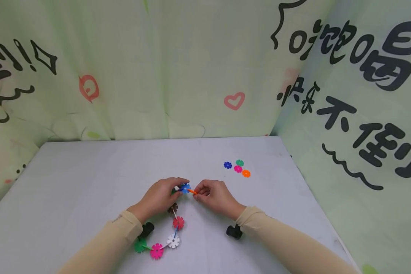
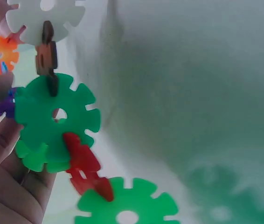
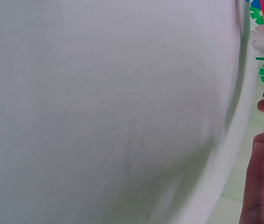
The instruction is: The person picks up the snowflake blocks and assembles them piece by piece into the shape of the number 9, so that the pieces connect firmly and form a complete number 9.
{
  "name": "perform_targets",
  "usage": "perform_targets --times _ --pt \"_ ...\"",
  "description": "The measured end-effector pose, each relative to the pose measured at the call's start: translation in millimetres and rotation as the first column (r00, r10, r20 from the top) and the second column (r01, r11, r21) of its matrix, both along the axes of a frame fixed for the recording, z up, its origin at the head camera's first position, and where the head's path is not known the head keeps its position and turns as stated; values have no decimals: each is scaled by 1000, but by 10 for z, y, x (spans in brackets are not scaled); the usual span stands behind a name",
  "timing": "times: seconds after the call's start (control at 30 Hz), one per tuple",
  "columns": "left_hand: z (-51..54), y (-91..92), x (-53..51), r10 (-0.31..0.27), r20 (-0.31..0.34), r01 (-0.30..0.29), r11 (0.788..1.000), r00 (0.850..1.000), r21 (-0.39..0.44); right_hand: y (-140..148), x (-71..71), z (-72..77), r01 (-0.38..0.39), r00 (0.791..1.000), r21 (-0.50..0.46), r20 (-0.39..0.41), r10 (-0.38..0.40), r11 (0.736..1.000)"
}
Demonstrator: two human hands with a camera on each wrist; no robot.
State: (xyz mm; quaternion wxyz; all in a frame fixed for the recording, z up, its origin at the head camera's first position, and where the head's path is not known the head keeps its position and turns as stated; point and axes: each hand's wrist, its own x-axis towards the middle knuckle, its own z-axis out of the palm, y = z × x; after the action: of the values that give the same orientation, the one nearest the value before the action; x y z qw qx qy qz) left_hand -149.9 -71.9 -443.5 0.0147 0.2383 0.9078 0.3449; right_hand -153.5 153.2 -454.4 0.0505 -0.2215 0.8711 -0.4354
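My left hand (image 1: 162, 194) pinches a blue notched plastic disc (image 1: 185, 188) between thumb and fingers. An orange disc (image 1: 192, 191), seen edge-on, meets its right side, and the fingertips of my right hand (image 1: 215, 196) pinch it. Whether the orange disc is fully slotted in cannot be told. From the left hand a chain of interlocked discs curves down toward me, with a brown disc (image 1: 172, 207), a red disc (image 1: 178, 223), a white disc (image 1: 173, 241), a pink disc (image 1: 156, 251) and a green disc (image 1: 140, 245). In the left wrist view, a purple disc (image 2: 3, 106) shows by the fingers.
Beyond the right hand lie loose discs: blue (image 1: 227, 165), green (image 1: 239, 163), pink (image 1: 238, 169) and orange (image 1: 246, 173). They rest on a white table (image 1: 89, 182). A printed pale green curtain (image 1: 191, 68) hangs behind and to both sides. Black devices (image 1: 234, 231) sit under the wrists.
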Motion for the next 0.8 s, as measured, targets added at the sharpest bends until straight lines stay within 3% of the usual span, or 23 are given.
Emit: perform_targets --times 0.27,0.5,0.67,0.8 --pt "14 46 -34 -101 -128 96 995 987 -42 -48 -35 -7 29 996 -103 81 -21 994" --pt "-2 69 -70 -72 -162 64 997 984 -52 42 -106 13 8 992 -67 130 1 998" --pt "-7 64 -62 -71 -155 62 996 985 -59 405 -274 23 109 980 42 164 -114 993" --pt "-10 54 -52 -72 -146 63 996 987 -65 791 -413 43 219 962 119 137 -235 968"
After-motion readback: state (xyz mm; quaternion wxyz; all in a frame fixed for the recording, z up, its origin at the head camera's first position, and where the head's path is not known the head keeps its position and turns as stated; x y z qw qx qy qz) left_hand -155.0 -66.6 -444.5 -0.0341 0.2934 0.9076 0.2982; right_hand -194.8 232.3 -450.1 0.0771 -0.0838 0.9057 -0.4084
